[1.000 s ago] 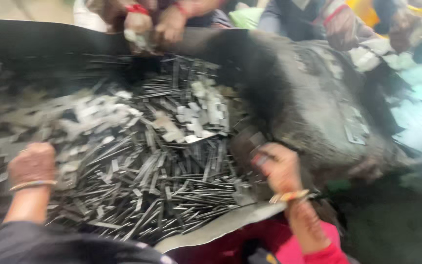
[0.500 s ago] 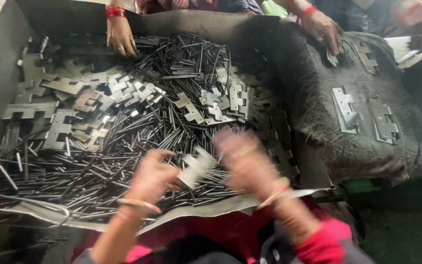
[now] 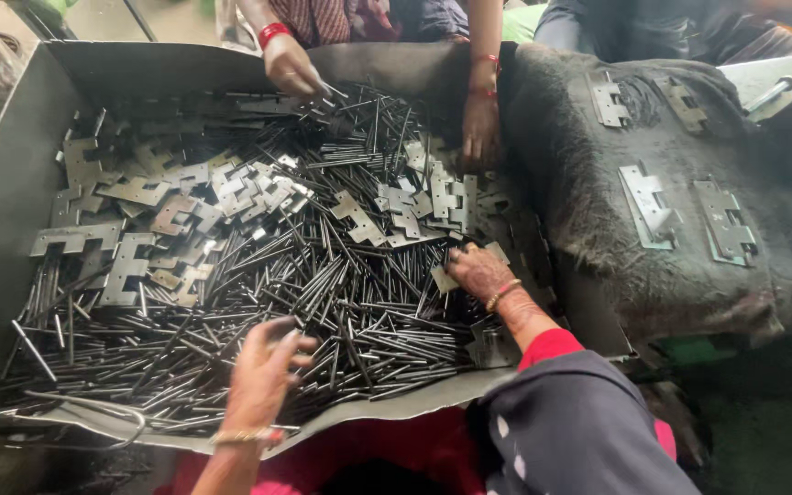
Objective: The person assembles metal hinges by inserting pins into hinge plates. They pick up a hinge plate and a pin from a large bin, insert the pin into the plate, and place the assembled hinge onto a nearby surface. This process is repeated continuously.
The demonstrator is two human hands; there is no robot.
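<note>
A big grey metal tray holds a heap of thin steel pins and flat hinge plates. My left hand hovers over the pins near the tray's front edge, fingers spread, with nothing seen in it. My right hand rests further right on the heap. Its fingers are curled on a small hinge plate among other plates. A bangle and a dark sleeve with a red cuff cover that wrist and arm.
Two hands of other people, one and another, reach into the tray from the far side. To the right lies a dark rough cloth with several assembled hinges on it. More people sit beyond.
My hands were together at the front with a plate between them. They have now parted: the left dropped over the pins, the right reached out to the plates on the right.
</note>
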